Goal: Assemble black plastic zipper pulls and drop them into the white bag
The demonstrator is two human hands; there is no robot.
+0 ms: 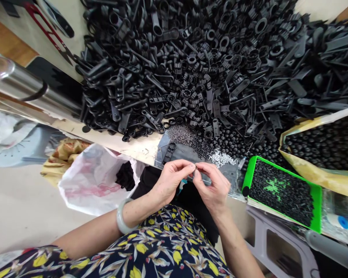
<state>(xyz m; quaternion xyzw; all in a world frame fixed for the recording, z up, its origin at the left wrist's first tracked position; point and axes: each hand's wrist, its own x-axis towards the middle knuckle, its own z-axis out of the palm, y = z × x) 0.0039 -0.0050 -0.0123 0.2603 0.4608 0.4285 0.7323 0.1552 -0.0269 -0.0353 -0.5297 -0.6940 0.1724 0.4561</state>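
My left hand (174, 177) and my right hand (212, 182) meet at the fingertips over the near edge of the table. Both are closed in a pinch. Between them is something small and dark, mostly covered by the fingers, too small to name. Just beyond the hands lies a dark grey mat (187, 153). A little heap of short silver pins (222, 158) sits past my right hand. Small dark grey bits (182, 135) and round black beads (234, 142) are piled behind it. A black plastic part with holes (170, 151) rests beside the mat.
A large heap of black plastic parts (162, 73) covers the table. At right stand a green tray (316, 208) of small black pieces and a yellow bag (304, 164) of black beads. Left are a steel flask (20, 83), red scissors (48, 31) and a white bag (84, 189).
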